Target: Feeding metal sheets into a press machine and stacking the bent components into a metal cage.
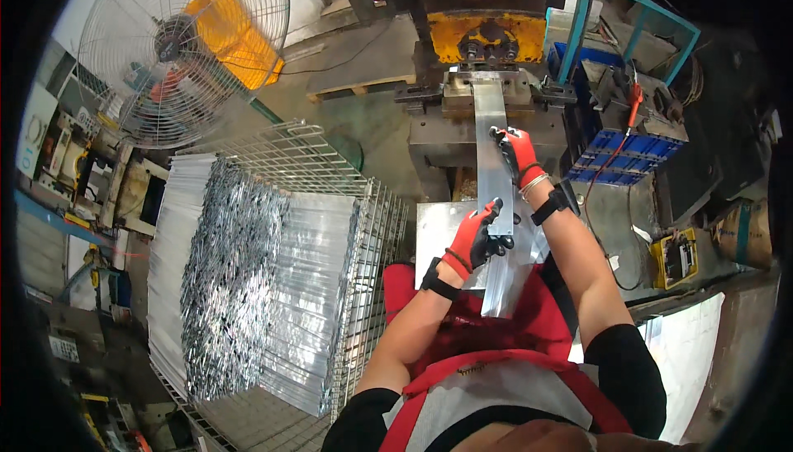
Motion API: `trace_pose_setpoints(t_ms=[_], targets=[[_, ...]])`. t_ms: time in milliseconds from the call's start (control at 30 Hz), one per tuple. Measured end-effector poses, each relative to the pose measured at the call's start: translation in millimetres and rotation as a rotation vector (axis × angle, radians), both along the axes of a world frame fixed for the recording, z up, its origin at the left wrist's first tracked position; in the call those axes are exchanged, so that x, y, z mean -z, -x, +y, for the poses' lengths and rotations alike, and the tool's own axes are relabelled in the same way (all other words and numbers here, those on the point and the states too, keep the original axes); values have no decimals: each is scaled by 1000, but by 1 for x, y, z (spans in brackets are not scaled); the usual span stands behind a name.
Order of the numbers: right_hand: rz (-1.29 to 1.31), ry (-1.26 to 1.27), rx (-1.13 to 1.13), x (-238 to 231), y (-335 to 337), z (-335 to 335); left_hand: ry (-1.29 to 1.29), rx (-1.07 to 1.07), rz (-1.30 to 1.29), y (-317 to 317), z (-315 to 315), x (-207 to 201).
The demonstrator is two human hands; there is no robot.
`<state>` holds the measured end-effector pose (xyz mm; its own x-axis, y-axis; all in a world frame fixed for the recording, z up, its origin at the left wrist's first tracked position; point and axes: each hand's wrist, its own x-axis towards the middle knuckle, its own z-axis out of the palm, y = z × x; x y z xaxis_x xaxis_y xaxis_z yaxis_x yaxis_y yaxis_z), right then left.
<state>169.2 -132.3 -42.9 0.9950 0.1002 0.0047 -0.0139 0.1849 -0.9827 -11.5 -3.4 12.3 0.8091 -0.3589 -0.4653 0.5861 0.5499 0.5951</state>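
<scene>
A long flat strip of silvery sheet metal (491, 154) runs from the press toward my body, its far end lying in the die area of the press (487, 35). My left hand (477, 237), in a red and black glove, grips the strip's near end with the thumb on top. Farther up, my right hand (519, 154), gloved the same way, is closed on the strip's right edge. Beneath the near end, more metal strips (498, 291) lie close to my lap, partly hidden by my left hand. A pale flat board (434, 233) sits left of them.
At left stands a wire mesh cage (363, 237) with stacked metal strips (306, 245). Behind it is a large fan (178, 39). Blue crates (632, 150) with tools stand at right, near a yellow box (676, 259). A wooden pallet (368, 59) lies beyond the cage.
</scene>
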Motion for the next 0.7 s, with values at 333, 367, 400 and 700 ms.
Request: trace_pose_setpoints(t_ms=[333, 367, 400, 700], targets=[[-50, -111, 93, -16, 10, 9, 58, -36, -32, 3, -1, 3], [-27, -99, 88, -21, 13, 8, 57, -31, -22, 3, -1, 2], [-3, -86, 82, -25, 16, 7, 56, -27, -12, 2, -1, 2], [-102, -3, 104, -25, 16, 7, 129, 4, -38, 3, 0, 2]])
